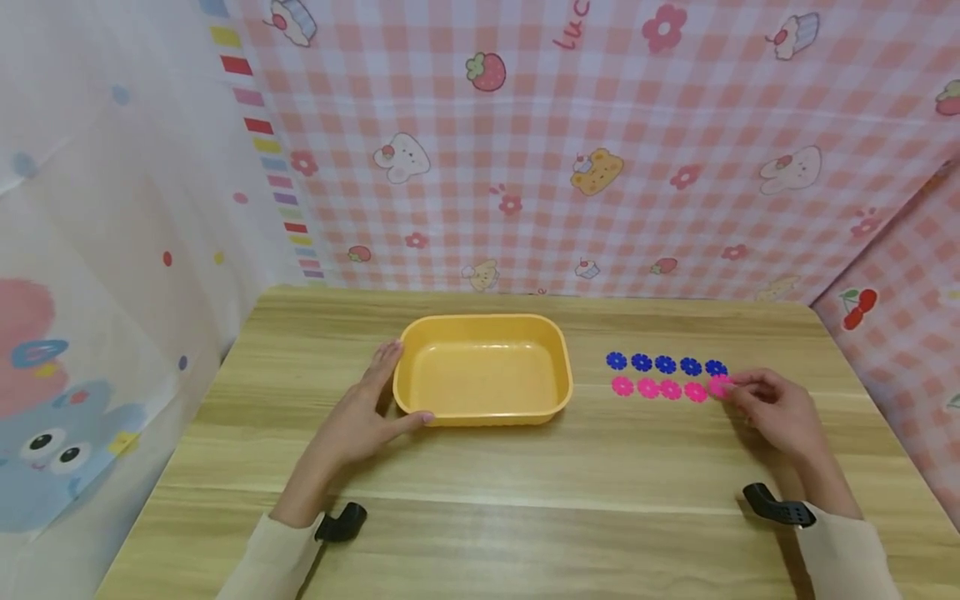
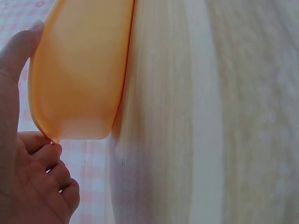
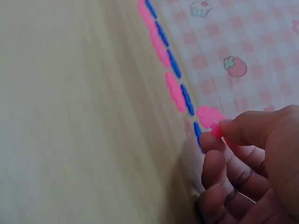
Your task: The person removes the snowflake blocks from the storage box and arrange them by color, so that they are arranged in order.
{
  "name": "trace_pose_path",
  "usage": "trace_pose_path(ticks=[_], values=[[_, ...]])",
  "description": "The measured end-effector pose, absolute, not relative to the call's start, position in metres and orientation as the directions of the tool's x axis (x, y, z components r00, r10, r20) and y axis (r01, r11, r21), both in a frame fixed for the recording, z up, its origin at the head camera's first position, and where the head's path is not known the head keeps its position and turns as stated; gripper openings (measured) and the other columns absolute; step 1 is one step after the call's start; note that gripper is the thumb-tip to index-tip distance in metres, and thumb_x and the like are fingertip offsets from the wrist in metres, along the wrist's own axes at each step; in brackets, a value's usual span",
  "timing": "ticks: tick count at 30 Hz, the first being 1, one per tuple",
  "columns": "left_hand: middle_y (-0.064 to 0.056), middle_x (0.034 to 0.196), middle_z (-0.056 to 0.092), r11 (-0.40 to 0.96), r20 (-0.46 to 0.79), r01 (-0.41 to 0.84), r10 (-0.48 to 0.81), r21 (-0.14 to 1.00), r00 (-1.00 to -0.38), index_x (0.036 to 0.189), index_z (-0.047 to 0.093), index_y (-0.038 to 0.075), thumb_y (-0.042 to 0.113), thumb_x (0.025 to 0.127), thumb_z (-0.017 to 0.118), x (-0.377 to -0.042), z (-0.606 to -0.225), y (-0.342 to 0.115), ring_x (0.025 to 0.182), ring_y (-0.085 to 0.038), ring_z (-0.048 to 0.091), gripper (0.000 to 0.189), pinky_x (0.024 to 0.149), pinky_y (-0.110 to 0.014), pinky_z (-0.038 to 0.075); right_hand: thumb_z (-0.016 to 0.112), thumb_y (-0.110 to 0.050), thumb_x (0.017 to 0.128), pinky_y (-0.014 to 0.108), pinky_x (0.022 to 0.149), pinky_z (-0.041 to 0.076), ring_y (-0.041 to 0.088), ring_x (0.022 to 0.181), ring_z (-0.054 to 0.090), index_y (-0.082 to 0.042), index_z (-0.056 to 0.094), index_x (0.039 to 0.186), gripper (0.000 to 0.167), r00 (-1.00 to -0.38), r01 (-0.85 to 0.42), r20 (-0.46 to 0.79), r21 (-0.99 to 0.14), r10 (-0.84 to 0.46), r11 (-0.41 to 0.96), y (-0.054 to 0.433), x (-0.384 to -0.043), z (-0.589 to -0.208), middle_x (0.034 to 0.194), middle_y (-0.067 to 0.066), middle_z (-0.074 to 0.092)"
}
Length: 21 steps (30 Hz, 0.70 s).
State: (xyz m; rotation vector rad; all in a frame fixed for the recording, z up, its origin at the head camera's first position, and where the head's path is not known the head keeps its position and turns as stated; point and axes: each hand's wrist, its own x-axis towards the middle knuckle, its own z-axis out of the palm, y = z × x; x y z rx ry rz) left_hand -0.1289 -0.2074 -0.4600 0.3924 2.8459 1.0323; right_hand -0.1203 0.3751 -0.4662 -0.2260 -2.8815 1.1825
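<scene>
A yellow plastic basin (image 1: 483, 375) stands on the table with nothing inside. My left hand (image 1: 367, 408) holds its left end, thumb along the front rim and fingers at the left side; the left wrist view shows the basin's outer wall (image 2: 84, 70) beside this hand (image 2: 42, 182). Over on the right, my right hand (image 1: 776, 408) pinches a pink flower-shaped plastic piece (image 3: 210, 116) between thumb and index finger, raised off the table in the right wrist view. It is at the right end of a row of pink flower pieces (image 1: 671, 389). Behind them runs a row of blue flower pieces (image 1: 665, 364).
The wood-grain table (image 1: 495, 533) backs onto a pink checked cloth (image 1: 465, 225) with printed figures. A white printed cloth (image 1: 97, 208) hangs on the left, and another checked cloth (image 1: 915, 333) on the right. Each wrist carries a black mount (image 1: 776, 506).
</scene>
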Motion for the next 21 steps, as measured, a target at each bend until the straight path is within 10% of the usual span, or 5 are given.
trace_pose_path(ticks=[21], values=[[0.001,0.175,0.006,0.722,-0.011,0.190,0.264,0.665,-0.965,0.166,0.008,0.027,0.076,0.078,0.071,-0.126,-0.461,-0.214,0.162,-0.025,0.008,0.119,0.127,-0.061,0.020,0.062,-0.036,0.102,0.021,0.056,0.044,0.007,0.073,0.053,-0.005,0.069,0.109,0.032,-0.983,0.124,0.041,-0.561,0.177,0.818,0.370,-0.120,-0.475,0.095,0.013,0.070]])
